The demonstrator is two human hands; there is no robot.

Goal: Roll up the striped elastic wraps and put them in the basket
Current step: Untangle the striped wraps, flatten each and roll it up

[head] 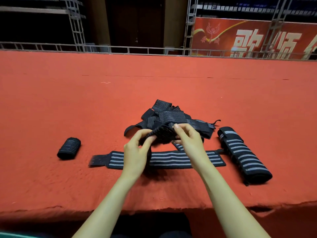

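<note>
Both hands pinch the part-rolled wrap [163, 133] mid-table, left hand [137, 150] and right hand [190, 140] at its ends. Keep tension, edges aligned, roll tight. Basket not in view.

Black grey-striped part-rolled wrap [163, 133] held up at centre, loose tangled pile of wraps [171, 115] just behind, flat wrap [171, 159] stretched crosswise beneath, small rolled wrap [69, 148] far left, large rolled wrap [243, 155] right
</note>
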